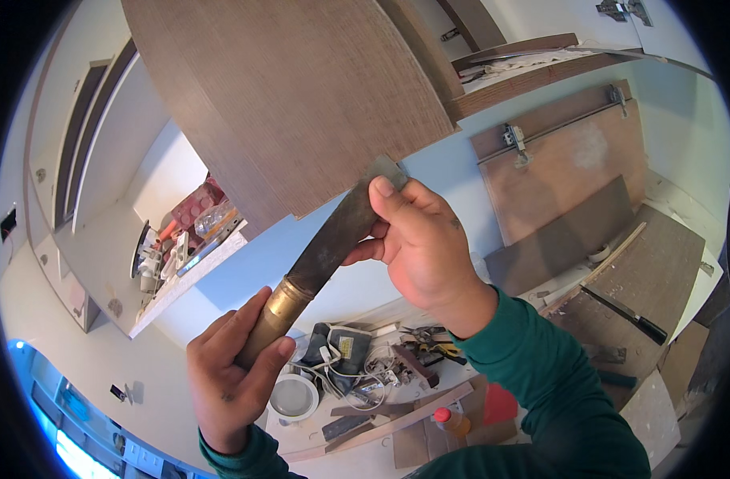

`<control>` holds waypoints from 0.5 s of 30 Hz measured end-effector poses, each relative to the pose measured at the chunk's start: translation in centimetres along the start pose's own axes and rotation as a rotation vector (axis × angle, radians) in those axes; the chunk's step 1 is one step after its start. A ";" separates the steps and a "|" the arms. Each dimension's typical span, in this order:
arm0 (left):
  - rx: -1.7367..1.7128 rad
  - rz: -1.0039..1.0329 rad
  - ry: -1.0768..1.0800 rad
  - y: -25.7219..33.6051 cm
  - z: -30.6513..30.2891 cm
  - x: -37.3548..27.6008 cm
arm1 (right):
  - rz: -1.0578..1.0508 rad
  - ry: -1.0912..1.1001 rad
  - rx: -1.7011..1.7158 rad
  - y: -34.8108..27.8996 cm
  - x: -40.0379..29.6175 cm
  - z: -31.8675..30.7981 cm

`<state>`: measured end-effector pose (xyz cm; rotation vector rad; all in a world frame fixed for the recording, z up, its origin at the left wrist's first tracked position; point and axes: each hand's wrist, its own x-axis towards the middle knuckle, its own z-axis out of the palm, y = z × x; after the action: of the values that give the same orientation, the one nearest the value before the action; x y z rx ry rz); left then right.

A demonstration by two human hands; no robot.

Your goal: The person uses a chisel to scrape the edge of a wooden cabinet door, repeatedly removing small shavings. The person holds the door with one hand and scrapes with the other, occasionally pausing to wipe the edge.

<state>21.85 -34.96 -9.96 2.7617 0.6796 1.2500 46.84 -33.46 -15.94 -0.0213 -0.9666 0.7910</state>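
Note:
A flat hand file [332, 236] with a dark, textured blade and a brass-coloured ferrule [287, 302] spans the middle of the view on a slant. My left hand [233, 371] is wrapped around its handle. Near the blade's far end, my right hand [428, 248] pinches it between thumb and fingers. That tip overlaps the lower edge of a brown wood-grain cabinet door [317, 96]; whether they touch I cannot tell. Most of the handle is hidden by my left fingers.
A loose panel with hinges [556, 161] leans against the wall at right. A black-handled knife or saw [631, 314] lies on a brown board [670, 251]. Below are cables, pliers [437, 347], a round white fixture [294, 397] and a red-capped bottle [453, 422]. Items crowd a shelf [191, 281] at left.

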 end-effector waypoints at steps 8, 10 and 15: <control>-0.010 0.006 -0.004 -0.4 0.2 0.2 | -0.015 0.006 -0.002 -0.4 0.1 0.0; 0.017 0.001 -0.014 -0.1 0.3 0.5 | -0.004 0.012 0.008 -0.4 0.1 -0.2; -0.011 0.008 0.024 -0.2 0.6 0.0 | 0.008 0.027 0.029 -0.3 0.1 0.1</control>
<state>22.18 -34.69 -10.39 2.7481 0.6621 1.2865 46.94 -33.61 -15.70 -0.0106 -0.9294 0.8097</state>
